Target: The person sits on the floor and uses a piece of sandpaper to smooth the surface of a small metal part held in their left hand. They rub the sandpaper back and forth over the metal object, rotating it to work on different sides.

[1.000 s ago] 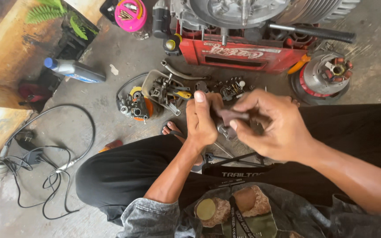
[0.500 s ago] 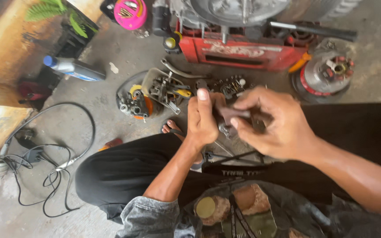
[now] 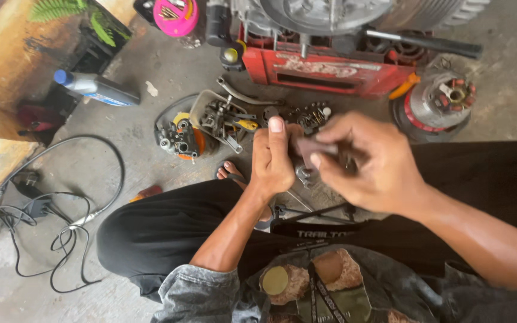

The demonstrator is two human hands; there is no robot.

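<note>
I sit cross-legged on a concrete floor, both hands meeting over my lap. My left hand [image 3: 274, 160] is closed around a small metal part [image 3: 306, 176], thumb pointing up. My right hand [image 3: 371, 162] pinches a dark reddish, flat piece [image 3: 311, 147] and presses it against that part. Motion blurs the piece, so its exact kind is unclear. Just beyond my hands, a grey tray [image 3: 219, 119] holds several small engine parts and tools.
A red crate [image 3: 330, 72] supports an engine at the top. A round rotor assembly [image 3: 441, 101] lies at right, a round parts cover [image 3: 177, 136] left of the tray. A grey oil bottle [image 3: 94, 88], black cables [image 3: 61, 209] and a pink lid [image 3: 176, 17] lie left.
My right hand has shifted the reddish piece left and up across the metal part. The left hand keeps its grip, almost still.
</note>
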